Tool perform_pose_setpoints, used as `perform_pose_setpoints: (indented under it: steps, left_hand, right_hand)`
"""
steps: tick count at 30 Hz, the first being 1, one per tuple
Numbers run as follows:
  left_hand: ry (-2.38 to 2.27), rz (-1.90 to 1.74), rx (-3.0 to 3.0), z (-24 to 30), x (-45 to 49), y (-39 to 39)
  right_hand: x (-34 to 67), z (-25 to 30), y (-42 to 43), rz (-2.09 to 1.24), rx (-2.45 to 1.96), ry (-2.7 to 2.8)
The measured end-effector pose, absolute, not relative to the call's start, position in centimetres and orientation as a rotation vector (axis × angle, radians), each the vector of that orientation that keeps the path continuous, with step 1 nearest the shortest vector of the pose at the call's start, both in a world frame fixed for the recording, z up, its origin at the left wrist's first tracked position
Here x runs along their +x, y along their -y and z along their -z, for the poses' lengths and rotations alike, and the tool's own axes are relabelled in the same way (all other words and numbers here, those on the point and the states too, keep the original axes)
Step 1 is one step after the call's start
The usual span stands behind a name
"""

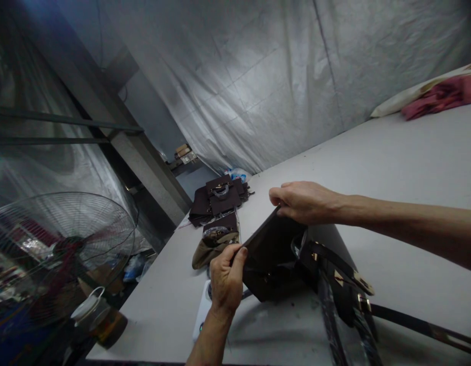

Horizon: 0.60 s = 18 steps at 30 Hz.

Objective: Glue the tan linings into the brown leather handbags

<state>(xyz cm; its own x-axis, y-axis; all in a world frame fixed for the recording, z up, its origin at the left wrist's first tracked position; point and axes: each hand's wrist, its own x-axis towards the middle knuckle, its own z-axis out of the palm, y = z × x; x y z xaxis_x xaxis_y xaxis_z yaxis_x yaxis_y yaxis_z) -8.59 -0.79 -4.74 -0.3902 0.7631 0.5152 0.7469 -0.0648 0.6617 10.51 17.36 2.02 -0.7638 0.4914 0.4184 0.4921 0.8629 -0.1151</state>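
Note:
A dark brown handbag (271, 254) is held up over the white table, tilted, with its flap or side panel spread between my hands. My left hand (228, 277) pinches one corner of that panel, thumb on top. Above and to the right, my right hand (306, 202) grips the opposite corner with curled fingers. The bag's plastic-wrapped handles (326, 315) and gold-coloured fittings hang toward me on the right. From there a dark strap (421, 325) with a buckle runs off to the right. The inside of the bag is in shadow.
More dark handbags (222, 195) are piled at the table's far left end, beside an olive-brown cloth pouch (212, 249). A white device (201, 311) lies by my left wrist. Left of the table (162, 305) stand a large fan (67, 249) and a lidded jar (100, 320). Pink cloth (443, 96) lies at back right.

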Motion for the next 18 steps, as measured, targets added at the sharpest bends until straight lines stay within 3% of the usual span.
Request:
perform_pose_setpoints:
  steps: [10,18]
  left_hand:
    - [-2.138,-1.458,1.752,4.3,-8.4,1.0]
    - [-2.326,-0.667,2.046,-1.0,-7.7,-1.1]
  right_hand:
    - [9.9,-2.0,-17.3,0.046,-0.69,2.654]
    - [9.6,-2.3,-16.9,0.083,-0.712,2.656]
